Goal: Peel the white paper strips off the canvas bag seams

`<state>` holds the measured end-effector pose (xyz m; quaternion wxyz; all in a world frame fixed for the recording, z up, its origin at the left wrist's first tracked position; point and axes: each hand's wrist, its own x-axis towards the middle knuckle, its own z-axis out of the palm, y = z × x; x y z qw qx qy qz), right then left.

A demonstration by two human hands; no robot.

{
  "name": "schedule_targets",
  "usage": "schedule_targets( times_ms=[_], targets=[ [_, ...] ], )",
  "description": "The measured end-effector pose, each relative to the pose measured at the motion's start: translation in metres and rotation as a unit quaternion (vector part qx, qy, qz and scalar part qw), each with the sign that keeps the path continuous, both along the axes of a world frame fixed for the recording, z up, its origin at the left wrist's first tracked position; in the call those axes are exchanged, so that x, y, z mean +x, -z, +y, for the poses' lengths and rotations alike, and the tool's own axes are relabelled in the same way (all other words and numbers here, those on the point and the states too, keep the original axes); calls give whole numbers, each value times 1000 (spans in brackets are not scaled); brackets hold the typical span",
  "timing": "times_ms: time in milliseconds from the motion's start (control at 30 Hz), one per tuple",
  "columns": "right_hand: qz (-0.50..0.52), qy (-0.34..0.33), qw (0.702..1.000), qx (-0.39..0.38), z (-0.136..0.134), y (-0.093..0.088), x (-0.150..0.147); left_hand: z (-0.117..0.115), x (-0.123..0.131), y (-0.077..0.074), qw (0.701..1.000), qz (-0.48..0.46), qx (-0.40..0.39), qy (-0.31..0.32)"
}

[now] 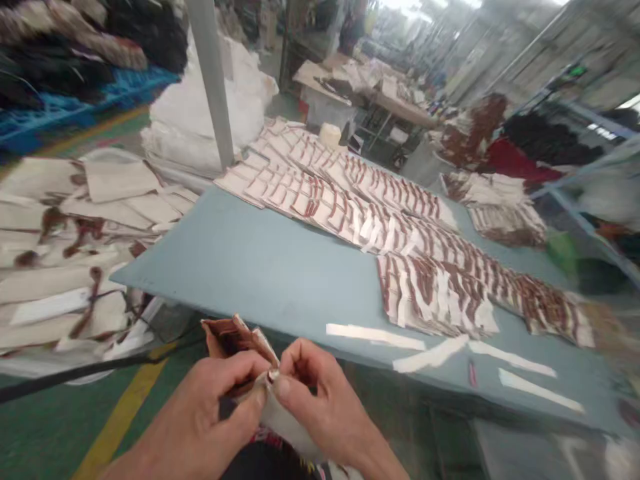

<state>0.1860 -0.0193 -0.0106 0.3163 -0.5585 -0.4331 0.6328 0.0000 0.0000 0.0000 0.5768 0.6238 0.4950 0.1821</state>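
Note:
My left hand (215, 407) and my right hand (320, 393) meet low in the view, in front of the table's near edge. Both pinch a small stack of brown-and-cream fabric pieces (235, 337), thumbs pressed together at its upper corner. The fingers of both hands are closed round the cloth. On the blue-grey table (250, 267) beyond lie long overlapping rows of similar brown-striped fabric pieces (380, 213). A smaller fanned batch (430, 293) sits nearest my hands. Several white strips (375, 335) lie along the table's near edge.
A heap of cream and brown cloth panels (65, 247) fills the left. A grey post (213, 80) rises behind the table's left corner, with white sacks (200, 113) around it. Green floor with a yellow line (120, 417) lies below. More tables and fabric piles stand behind.

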Motion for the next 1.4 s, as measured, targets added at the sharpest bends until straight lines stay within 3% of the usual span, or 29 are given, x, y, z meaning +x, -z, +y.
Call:
schedule_targets(
  times_ms=[200,300,400,500,600,833,1000,1400],
  targets=[
    [-102,19,991,81,-10,5,-8,4,-11,11,1000,-21,-8,2],
    [-176,37,969,168,-15,15,-16,7,-14,17,999,-38,-27,4],
    [-222,69,946,227,-20,22,-24,8,-12,18,998,-39,-29,-36],
    [-177,95,966,165,-21,23,-30,8,-10,16,997,-46,-25,-60],
    [-55,96,992,62,-18,21,-33,7,-12,17,996,-55,-8,-63],
    [93,113,988,-39,-13,32,-33,5,-23,29,998,-47,34,-22],
    [72,87,992,-51,-10,30,-34,4,-24,29,998,-47,3,-50],
    [-79,19,996,26,-3,16,-31,3,-24,29,992,-85,-26,-89]
  ],
)
